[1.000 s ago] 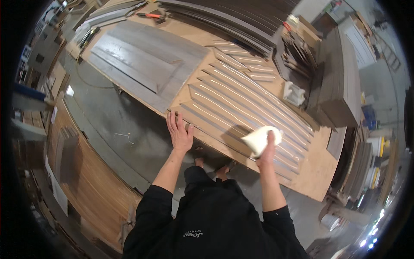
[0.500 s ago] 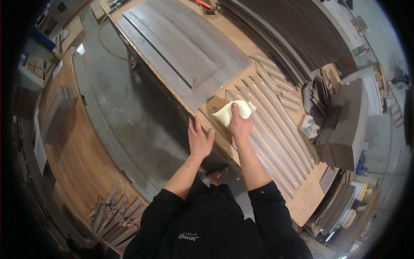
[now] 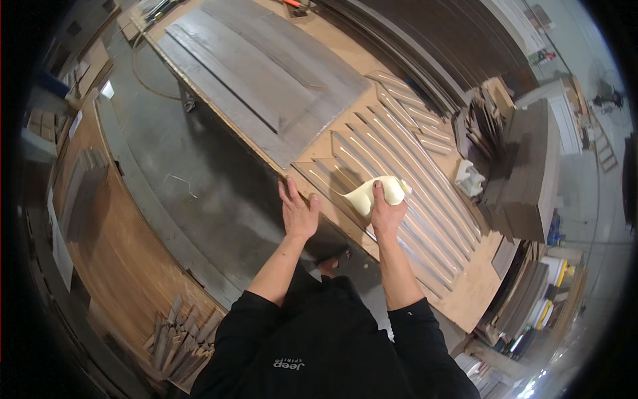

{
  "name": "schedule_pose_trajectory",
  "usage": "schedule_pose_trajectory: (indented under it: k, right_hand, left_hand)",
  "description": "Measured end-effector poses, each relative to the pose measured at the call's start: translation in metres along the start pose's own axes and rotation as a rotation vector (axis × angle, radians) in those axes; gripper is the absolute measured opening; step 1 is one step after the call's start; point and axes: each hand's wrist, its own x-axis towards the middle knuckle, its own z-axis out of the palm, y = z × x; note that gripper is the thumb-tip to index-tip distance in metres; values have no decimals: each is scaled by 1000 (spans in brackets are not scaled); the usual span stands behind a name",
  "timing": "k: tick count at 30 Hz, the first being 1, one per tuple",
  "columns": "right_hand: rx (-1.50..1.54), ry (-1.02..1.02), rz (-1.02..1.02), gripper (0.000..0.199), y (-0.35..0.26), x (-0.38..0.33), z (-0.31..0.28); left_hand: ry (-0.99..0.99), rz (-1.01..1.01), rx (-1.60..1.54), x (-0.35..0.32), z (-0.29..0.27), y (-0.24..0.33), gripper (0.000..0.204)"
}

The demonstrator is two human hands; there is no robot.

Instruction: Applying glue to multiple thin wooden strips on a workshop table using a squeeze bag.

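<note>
A soft, cream-coloured squeeze bag of glue point(image 3: 364, 197), narrowing to a point at its left end, is gripped in my right hand point(image 3: 388, 219), thumb on top. Under and beside it lie several grey strips point(image 3: 435, 203) in slanting rows on the wooden worktable point(image 3: 473, 302). Many strips carry a thin pale bead along their length. Where the bag meets the strips is hard to make out. With nothing in it, my left hand point(image 3: 300, 216) rests at the table's near left edge, its fingers spread.
Large grey panels point(image 3: 232, 66) cover the table's far left part. Stacked dark boards point(image 3: 425, 40) line its far right side. A crumpled white thing point(image 3: 469, 178) sits by more stacked boards point(image 3: 525, 166). Off to the left stands a brown wooden surface point(image 3: 126, 233) with loose offcuts point(image 3: 179, 339).
My right hand and the squeeze bag have moved right and nearer to me over the strips. My left hand stays at the table edge. The whole view has shifted slightly.
</note>
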Motion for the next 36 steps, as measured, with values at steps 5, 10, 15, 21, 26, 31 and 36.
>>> schedule_pose_trajectory:
  k: [5, 10, 15, 21, 26, 31, 36]
  right_hand:
    - [-102, 114, 47, 25, 20, -10, -62]
    - [-91, 171, 69, 24, 33, -24, -123]
    - [-107, 284, 113, 23, 51, -40, -184]
    - [-87, 443, 79, 26, 87, -61, -252]
    - [-177, 603, 115, 28, 103, -75, -303]
    - [-58, 679, 148, 33, 121, -88, -347]
    - [-121, 731, 204, 37, 145, -99, -385]
  left_hand:
    - [-34, -11, -7, 1, 3, 0, 88]
    - [-3, 7, 21, 0, 4, 3, 83]
    - [17, 16, 55, 0, 7, -2, 81]
    - [-4, 5, 17, -1, 4, 6, 77]
    - [-25, -41, 20, -1, 5, -1, 76]
    - [-11, -48, 13, -3, 6, 10, 78]
    - [-38, -19, -184, -5, 11, 14, 77]
